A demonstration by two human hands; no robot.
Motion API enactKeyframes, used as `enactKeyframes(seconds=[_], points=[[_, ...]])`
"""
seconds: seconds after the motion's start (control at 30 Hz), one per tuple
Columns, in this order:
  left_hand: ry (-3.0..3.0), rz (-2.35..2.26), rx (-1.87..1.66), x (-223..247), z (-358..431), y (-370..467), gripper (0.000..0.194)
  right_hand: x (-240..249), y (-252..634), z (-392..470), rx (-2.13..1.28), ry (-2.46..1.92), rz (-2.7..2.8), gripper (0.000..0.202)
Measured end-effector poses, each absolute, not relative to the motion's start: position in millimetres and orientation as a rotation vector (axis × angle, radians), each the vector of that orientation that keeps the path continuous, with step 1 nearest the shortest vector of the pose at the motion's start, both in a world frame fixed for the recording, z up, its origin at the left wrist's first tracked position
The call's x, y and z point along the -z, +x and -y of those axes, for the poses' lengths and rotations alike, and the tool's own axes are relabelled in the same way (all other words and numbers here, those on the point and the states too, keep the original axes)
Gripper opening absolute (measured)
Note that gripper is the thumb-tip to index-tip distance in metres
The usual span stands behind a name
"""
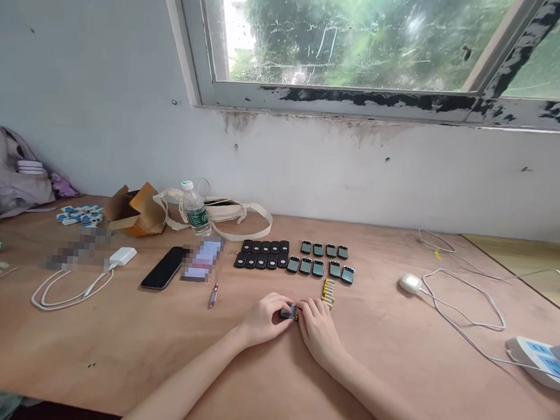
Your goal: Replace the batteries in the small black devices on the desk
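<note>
Between my hands lies a small dark device with a greyish screen [289,312], low over the wooden table [230,373]. The thumb and fingers of my left hand [265,319] grip its left side. My right hand [317,328] has its fingers bent together at the device's right end, where a small yellowish bit shows; what those fingers hold is hidden. Just beyond my right hand is a column of small yellow and silver cylinders [328,291]. Farther back, several similar screen units [317,267] lie in two rows, and to their left are two rows of black cases [262,260].
Left of my hands are a screwdriver [213,296], a black phone [164,268], a water bottle [197,212], an open cardboard box [139,210] and a white charger [122,257]. To the right are a white plug [410,283] with looping cable and a power strip [540,362].
</note>
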State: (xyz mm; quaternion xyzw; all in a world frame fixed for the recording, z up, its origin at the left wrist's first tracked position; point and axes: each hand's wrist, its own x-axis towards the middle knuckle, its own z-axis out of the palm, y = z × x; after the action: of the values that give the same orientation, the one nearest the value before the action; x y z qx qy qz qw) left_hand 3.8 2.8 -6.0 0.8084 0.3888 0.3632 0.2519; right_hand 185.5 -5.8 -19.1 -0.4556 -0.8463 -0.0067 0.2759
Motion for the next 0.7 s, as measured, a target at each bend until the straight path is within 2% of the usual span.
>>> enactKeyframes(seconds=[0.7], points=[[2.186,-1.051,-0.935,10.2,-5.5,4.8,0.008,22.3,177.3,-0.6,-0.277,-1.326,2.027,0.018]])
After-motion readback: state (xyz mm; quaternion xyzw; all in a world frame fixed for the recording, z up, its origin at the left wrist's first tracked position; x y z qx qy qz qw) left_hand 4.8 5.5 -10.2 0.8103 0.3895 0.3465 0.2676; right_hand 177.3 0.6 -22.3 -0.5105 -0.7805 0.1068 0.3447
